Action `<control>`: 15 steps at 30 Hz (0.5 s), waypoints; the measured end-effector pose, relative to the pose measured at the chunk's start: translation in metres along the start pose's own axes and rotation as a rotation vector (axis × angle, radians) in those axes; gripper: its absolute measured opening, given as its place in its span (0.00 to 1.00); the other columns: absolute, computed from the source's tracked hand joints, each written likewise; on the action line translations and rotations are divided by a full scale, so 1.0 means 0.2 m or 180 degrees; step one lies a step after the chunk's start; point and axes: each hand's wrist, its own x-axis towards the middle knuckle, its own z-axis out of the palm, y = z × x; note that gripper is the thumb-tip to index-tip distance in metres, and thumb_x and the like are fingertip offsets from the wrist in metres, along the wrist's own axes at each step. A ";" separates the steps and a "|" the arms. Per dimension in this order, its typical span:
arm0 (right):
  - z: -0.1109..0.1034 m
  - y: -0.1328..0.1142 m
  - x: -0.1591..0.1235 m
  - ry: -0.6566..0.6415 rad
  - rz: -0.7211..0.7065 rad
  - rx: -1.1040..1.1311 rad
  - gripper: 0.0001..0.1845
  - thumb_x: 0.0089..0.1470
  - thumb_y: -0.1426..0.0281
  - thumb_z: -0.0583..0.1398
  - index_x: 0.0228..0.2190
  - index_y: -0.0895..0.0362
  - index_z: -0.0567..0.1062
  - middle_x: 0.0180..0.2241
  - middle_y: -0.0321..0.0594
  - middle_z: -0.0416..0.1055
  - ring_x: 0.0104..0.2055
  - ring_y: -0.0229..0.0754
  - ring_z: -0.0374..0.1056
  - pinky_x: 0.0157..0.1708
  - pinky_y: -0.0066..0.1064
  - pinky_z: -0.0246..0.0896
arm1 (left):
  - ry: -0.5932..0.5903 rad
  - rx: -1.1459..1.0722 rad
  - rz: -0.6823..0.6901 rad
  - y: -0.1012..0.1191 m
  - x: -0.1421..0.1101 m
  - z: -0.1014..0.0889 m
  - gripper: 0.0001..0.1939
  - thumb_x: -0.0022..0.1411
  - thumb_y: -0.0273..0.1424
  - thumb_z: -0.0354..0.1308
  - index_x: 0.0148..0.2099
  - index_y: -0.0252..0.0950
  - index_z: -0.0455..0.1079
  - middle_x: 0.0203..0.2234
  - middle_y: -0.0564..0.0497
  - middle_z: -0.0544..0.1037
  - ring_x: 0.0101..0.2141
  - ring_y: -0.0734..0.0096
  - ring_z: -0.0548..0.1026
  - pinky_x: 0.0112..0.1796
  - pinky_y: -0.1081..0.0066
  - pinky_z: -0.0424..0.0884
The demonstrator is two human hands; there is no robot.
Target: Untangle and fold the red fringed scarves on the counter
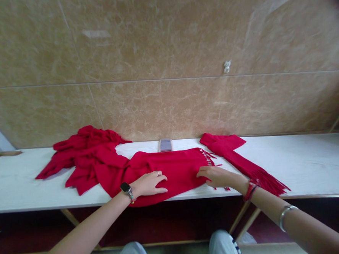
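Observation:
A red fringed scarf [174, 161] lies partly spread on the white table in front of me, its tasselled end to the right. My left hand [150, 183] rests on its middle, thumb and fingers apart. Near the fringed end, my right hand [212, 175] touches the cloth with curled fingers; whether it pinches any fabric is hard to make out. On the left the scarf runs into a crumpled heap of red cloth [93, 154]. Right of my right hand lies another red scarf [231, 154], folded and bent, with its fringe toward the table's front edge.
A small grey-purple rectangular object [166, 145] sits at the back of the white table [312, 160], against the tan marbled wall [162, 108]. A small white figure [226, 66] is fixed to the wall. Below the tabletop is a dark red shelf [169, 222].

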 end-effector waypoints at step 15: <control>-0.25 -0.04 0.35 0.1789 0.0711 0.0297 0.18 0.49 0.76 0.47 0.40 0.59 0.69 0.28 0.40 0.72 0.31 0.40 0.67 0.33 0.28 0.59 | 0.0475 0.0175 -0.0513 0.17 0.15 -0.02 0.27 0.54 0.29 0.50 0.57 0.35 0.56 0.48 0.42 0.69 0.46 0.56 0.69 0.43 0.65 0.66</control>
